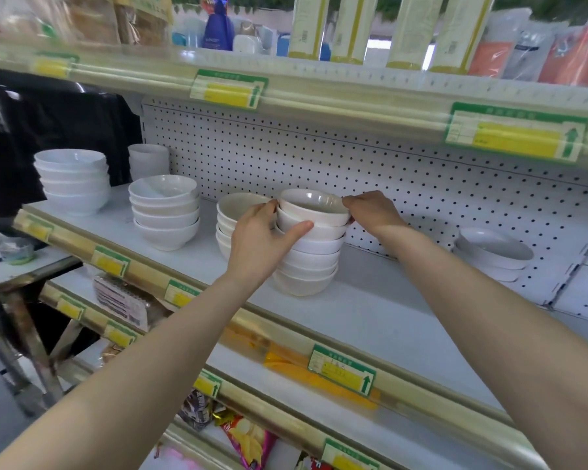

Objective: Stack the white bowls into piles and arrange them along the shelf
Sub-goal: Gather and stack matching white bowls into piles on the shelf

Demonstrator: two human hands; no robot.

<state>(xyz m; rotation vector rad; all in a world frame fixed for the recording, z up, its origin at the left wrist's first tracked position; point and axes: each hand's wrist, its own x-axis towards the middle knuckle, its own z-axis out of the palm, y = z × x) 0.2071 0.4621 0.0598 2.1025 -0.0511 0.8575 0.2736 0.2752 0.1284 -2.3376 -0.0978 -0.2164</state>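
Both hands on the top bowl: left hand grips its left side, thumb across the front wall, fingers up at the rim; right hand pinches the right rim. Bowl lies between the two hands, straight above the tall pile, mouth up, a little tilted, probably not fully seated. Tall pile stands mid shelf, just beside a shorter pile on its left; third pile and far-left pile beyond. Loose bowls well apart to the right, nearer the right hand, likely the next reach
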